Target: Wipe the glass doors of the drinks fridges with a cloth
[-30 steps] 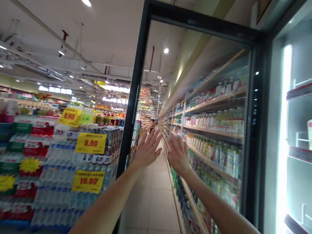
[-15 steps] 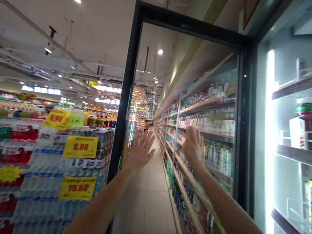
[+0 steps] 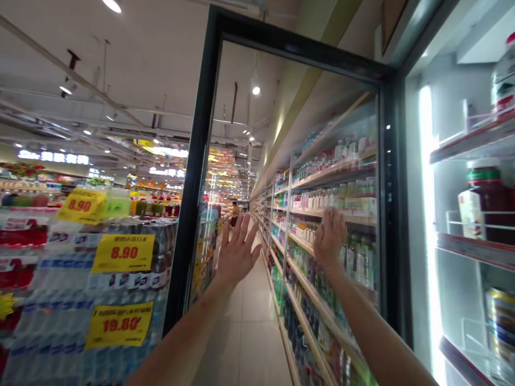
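Note:
A black-framed glass cooler door (image 3: pixel 193 161) stands swung open in front of me. My left hand (image 3: pixel 238 250) is raised flat against its glass near the left frame, fingers spread, holding nothing. My right hand (image 3: pixel 330 237) lies flat on the glass further right, fingers together and stretched upward, also empty. To the right is the lit cooler interior (image 3: pixel 470 225) with wire shelves, a dark red bottle (image 3: pixel 485 198) and other bottles.
Stacked water packs with yellow price signs (image 3: pixel 123 252) stand on the left. Through the glass runs a long tiled aisle (image 3: pixel 251 316) with drink shelves (image 3: pixel 322 214) on its right. A person (image 3: pixel 234 212) stands far down the aisle.
My right hand has slid right and upward across the glass, away from my left. The view has turned right, showing more of the cooler interior.

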A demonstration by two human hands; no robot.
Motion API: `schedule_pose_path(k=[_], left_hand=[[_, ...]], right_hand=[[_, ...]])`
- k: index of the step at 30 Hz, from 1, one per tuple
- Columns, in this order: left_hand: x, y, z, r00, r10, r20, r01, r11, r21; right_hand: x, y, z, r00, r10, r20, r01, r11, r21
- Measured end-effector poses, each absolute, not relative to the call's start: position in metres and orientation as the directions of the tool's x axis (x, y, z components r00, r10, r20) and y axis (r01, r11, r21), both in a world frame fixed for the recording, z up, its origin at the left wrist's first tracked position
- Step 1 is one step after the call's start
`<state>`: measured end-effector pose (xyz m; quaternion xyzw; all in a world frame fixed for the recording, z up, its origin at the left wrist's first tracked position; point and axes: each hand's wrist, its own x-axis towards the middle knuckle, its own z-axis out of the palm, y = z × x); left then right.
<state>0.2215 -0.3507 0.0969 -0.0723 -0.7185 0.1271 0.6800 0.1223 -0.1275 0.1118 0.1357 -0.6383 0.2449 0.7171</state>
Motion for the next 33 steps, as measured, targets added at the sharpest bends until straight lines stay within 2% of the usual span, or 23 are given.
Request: schedule_pose_path(k=[1, 2, 5, 6, 7, 10, 11, 12, 13, 16, 17, 18, 19, 22, 23, 24, 25, 28, 29, 30, 33], left_hand=[[0.221, -0.352, 0.097, -0.062, 0.28, 0.958, -0.071, 0.956, -0.284], [0.221, -0.352, 0.096, -0.06, 0.282, 0.958, -0.073, 0.956, -0.286], [0.22, -0.354, 0.096, -0.062, 0.278, 0.959, -0.07, 0.957, -0.282], [0.22, -0.354, 0.096, -0.06, 0.277, 0.959, -0.068, 0.958, -0.28], [0.219, -0.355, 0.096, -0.058, 0.278, 0.959, -0.066, 0.957, -0.281], [0.217, -0.355, 0.095, -0.061, 0.273, 0.96, -0.066, 0.959, -0.276], [0.216, -0.356, 0.095, -0.062, 0.271, 0.961, -0.065, 0.959, -0.275], [0.215, -0.356, 0.094, -0.063, 0.27, 0.961, -0.063, 0.96, -0.274], [0.215, -0.356, 0.094, -0.064, 0.27, 0.961, -0.06, 0.96, -0.274], [0.214, -0.358, 0.094, -0.067, 0.272, 0.96, -0.047, 0.96, -0.275], [0.214, -0.358, 0.094, -0.07, 0.27, 0.96, -0.045, 0.961, -0.274], [0.214, -0.358, 0.094, -0.071, 0.27, 0.96, -0.045, 0.961, -0.273], [0.214, -0.358, 0.095, -0.07, 0.27, 0.96, -0.046, 0.961, -0.274], [0.215, -0.357, 0.095, -0.072, 0.27, 0.96, -0.047, 0.961, -0.274], [0.215, -0.357, 0.095, -0.072, 0.268, 0.961, -0.045, 0.961, -0.271], [0.215, -0.357, 0.095, -0.073, 0.265, 0.961, -0.042, 0.962, -0.268], [0.216, -0.356, 0.095, -0.075, 0.262, 0.962, -0.039, 0.963, -0.265], [0.216, -0.356, 0.095, -0.071, 0.263, 0.962, -0.035, 0.963, -0.266], [0.217, -0.356, 0.095, -0.068, 0.265, 0.962, -0.037, 0.963, -0.268], [0.217, -0.355, 0.095, -0.067, 0.266, 0.962, -0.039, 0.962, -0.269], [0.216, -0.355, 0.095, -0.064, 0.265, 0.962, -0.048, 0.962, -0.269]], right_hand=[[0.123, -0.127, 0.112, 0.07, 0.208, 0.976, -0.526, 0.839, -0.141], [0.124, -0.129, 0.11, 0.088, 0.176, 0.981, -0.531, 0.841, -0.103], [0.126, -0.136, 0.101, 0.167, -0.122, 0.978, -0.533, 0.823, 0.194], [0.126, -0.135, 0.1, 0.173, -0.171, 0.97, -0.527, 0.816, 0.238], [0.124, -0.133, 0.101, 0.163, -0.151, 0.975, -0.522, 0.825, 0.215], [0.118, -0.122, 0.106, 0.088, 0.15, 0.985, -0.501, 0.861, -0.086], [0.118, -0.12, 0.107, 0.078, 0.213, 0.974, -0.498, 0.855, -0.147], [0.118, -0.121, 0.107, 0.081, 0.212, 0.974, -0.501, 0.853, -0.145], [0.119, -0.123, 0.105, 0.098, 0.151, 0.984, -0.508, 0.857, -0.081], [0.121, -0.131, 0.097, 0.193, -0.134, 0.972, -0.519, 0.827, 0.217], [0.119, -0.13, 0.095, 0.209, -0.17, 0.963, -0.515, 0.818, 0.256], [0.117, -0.127, 0.094, 0.21, -0.151, 0.966, -0.511, 0.825, 0.24], [0.114, -0.122, 0.094, 0.197, -0.083, 0.977, -0.509, 0.843, 0.174], [0.108, -0.109, 0.096, 0.141, 0.191, 0.971, -0.5, 0.861, -0.097], [0.108, -0.108, 0.096, 0.138, 0.229, 0.964, -0.497, 0.858, -0.132], [0.11, -0.11, 0.095, 0.143, 0.215, 0.966, -0.495, 0.861, -0.118], [0.112, -0.113, 0.093, 0.153, 0.145, 0.978, -0.495, 0.867, -0.05], [0.118, -0.12, 0.09, 0.193, -0.199, 0.961, -0.494, 0.826, 0.271], [0.117, -0.119, 0.092, 0.191, -0.244, 0.951, -0.491, 0.815, 0.308], [0.116, -0.116, 0.095, 0.177, -0.211, 0.961, -0.49, 0.828, 0.272], [0.107, -0.101, 0.109, 0.112, 0.168, 0.979, -0.492, 0.865, -0.092]])
